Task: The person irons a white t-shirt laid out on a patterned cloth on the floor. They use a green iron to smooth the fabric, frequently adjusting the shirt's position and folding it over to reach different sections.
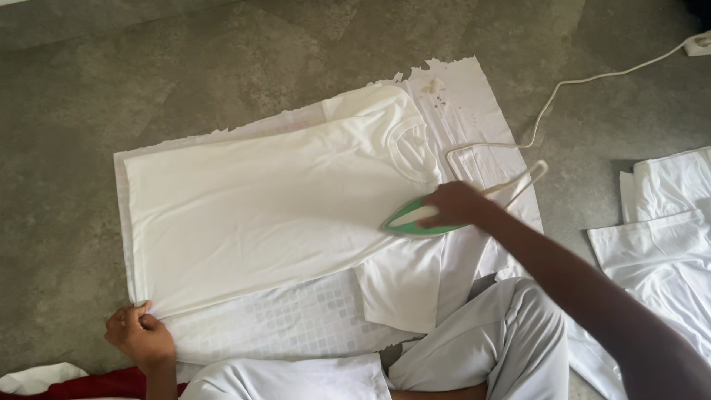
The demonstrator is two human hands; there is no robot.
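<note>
A white shirt (266, 207) lies flat on a white patterned cloth (304, 326) spread over the grey floor. My right hand (453, 204) grips the handle of a green and white iron (415, 220), which rests on the shirt near its right side, by the sleeve (400, 285). My left hand (137, 333) pinches the shirt's lower left corner at the hem and holds it against the cloth. My legs in white trousers (489, 348) sit at the bottom edge.
The iron's white cord (570, 85) loops over the cloth and runs up right to a plug (698, 46). More white garments (666, 237) lie at the right. A red and white fabric (81, 384) lies at the bottom left. Grey stone floor (148, 74) surrounds everything.
</note>
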